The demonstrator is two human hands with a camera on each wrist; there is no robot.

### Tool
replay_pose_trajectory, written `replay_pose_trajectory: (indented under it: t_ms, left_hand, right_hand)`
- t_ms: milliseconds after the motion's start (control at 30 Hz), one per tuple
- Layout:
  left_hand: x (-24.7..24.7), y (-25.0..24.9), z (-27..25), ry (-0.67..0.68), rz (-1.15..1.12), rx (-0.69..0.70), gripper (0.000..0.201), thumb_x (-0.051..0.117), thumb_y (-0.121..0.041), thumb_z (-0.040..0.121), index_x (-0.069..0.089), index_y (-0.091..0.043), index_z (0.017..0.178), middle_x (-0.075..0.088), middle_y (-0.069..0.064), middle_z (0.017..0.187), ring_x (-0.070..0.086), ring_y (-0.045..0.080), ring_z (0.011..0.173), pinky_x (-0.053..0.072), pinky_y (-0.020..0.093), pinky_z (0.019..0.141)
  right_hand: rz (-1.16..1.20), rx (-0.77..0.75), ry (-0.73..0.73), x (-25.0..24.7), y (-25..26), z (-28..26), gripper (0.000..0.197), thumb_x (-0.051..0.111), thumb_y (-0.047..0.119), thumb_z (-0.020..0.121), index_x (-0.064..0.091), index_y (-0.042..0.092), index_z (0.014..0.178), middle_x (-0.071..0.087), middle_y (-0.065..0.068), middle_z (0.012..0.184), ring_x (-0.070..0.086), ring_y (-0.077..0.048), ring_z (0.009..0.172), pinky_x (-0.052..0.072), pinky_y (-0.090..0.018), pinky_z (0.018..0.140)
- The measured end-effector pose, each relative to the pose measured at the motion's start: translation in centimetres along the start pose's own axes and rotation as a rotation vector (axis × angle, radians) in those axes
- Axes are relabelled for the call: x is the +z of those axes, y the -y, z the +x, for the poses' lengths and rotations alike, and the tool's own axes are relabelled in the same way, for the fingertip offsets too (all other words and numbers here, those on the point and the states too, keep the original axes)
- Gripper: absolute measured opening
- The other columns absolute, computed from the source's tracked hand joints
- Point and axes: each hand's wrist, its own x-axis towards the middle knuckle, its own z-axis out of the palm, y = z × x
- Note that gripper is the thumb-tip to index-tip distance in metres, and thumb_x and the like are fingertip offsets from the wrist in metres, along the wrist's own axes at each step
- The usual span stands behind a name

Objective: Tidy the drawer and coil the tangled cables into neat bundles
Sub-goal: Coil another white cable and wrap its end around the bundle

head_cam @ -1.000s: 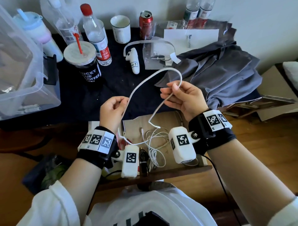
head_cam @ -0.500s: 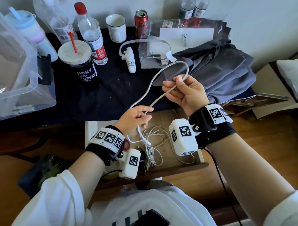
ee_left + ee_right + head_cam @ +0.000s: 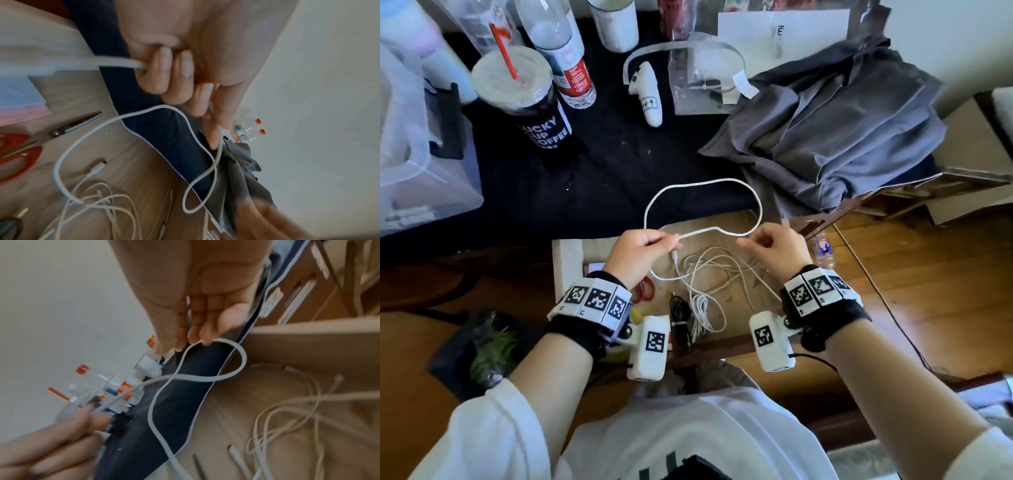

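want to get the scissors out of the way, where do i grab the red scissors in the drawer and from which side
Judging by the pose, take the red scissors by the looped handles, coming from above on the near left. The left hand, gripping the white cable, hovers over their blades, and the tangled cables lie to their right in the drawer.

- Thick white cable [image 3: 702, 183]: lifted above the open drawer [image 3: 566, 260], bent into one flat loop, tail dropping into the drawer.
- Thin white cables [image 3: 717, 274]: loosely tangled on the drawer floor.
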Motion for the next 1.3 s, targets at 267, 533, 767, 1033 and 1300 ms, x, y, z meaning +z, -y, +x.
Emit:
replay_pose_trajectory:
  t_ms: [267, 533, 767, 1033, 1300]
  left_hand:
    - [1.1, -1.1, 0.2, 0.188, -0.016, -0.036, 0.024, 0.053, -0.029, 0.093, 0.068, -0.013, 0.085, 0.054, -0.02, 0.049, 0.05, -0.007, 0.052, 0.038, 0.017, 0.06]
    - [-0.9, 1.8, -0.3, 0.12, -0.304, -0.228, 0.033, 0.046, -0.033, 0.096, 0.057, -0.017, 0.07, 0.033, -0.01, 0.049, 0.027, 0.007, 0.043, 0.022, 0.023, 0.044]
    - [-0.5, -2.1, -1.3, 0.277, -1.164, -0.185, 0.036, 0.035, -0.033, 0.092, 0.06, -0.017, 0.073, 0.031, -0.01, 0.045, 0.019, 0.004, 0.039, 0.03, 0.014, 0.04]
    - [-1.0, -4.8, -0.8, 0.085, -1.204, -0.106, 0.032, 0.031, -0.022, 0.1, 0.04, -0.009, 0.128, 0.036, -0.009, 0.047, 0.031, 0.004, 0.036, 0.032, 0.013, 0.042]
    - [-1.4, -5.2, 0.3, -0.022, -1.05, -0.093, 0.045, 0.029, -0.028, 0.103, 0.03, -0.008, 0.143, 0.047, -0.009, 0.058, 0.029, 0.003, 0.037, 0.025, 0.013, 0.039]
  right_hand:
    - [0.365, -0.211, 0.171, 4.5, 2.7, -1.3, 0.009, 0.059, 0.024, 0.089, 0.063, 0.024, 0.081, 0.064, -0.002, 0.078, 0.056, -0.011, 0.07, 0.05, -0.039, 0.077]
    - [0.458, -0.128, 0.0, 4.9, 2.7, -1.0, 0.017, 0.057, 0.03, 0.089, 0.063, 0.019, 0.077, 0.059, 0.001, 0.07, 0.047, -0.007, 0.063, 0.041, -0.025, 0.065]
    - [0.226, -0.231, 0.09, 4.3, 4.2, -0.5, 0.021, 0.049, 0.029, 0.095, 0.068, 0.023, 0.102, 0.052, 0.018, 0.063, 0.045, 0.005, 0.059, 0.034, -0.017, 0.066]
    - [-0.111, -0.457, 0.437, 2.4, 8.0, -1.6, 0.021, 0.042, 0.024, 0.098, 0.063, 0.024, 0.099, 0.044, 0.016, 0.068, 0.042, -0.003, 0.064, 0.03, -0.02, 0.072]
    - [-0.161, -0.521, 0.494, 2.1, 9.5, -1.8, 0.018, 0.046, 0.025, 0.096, 0.063, 0.028, 0.1, 0.061, -0.001, 0.084, 0.052, -0.017, 0.079, 0.04, -0.028, 0.079]
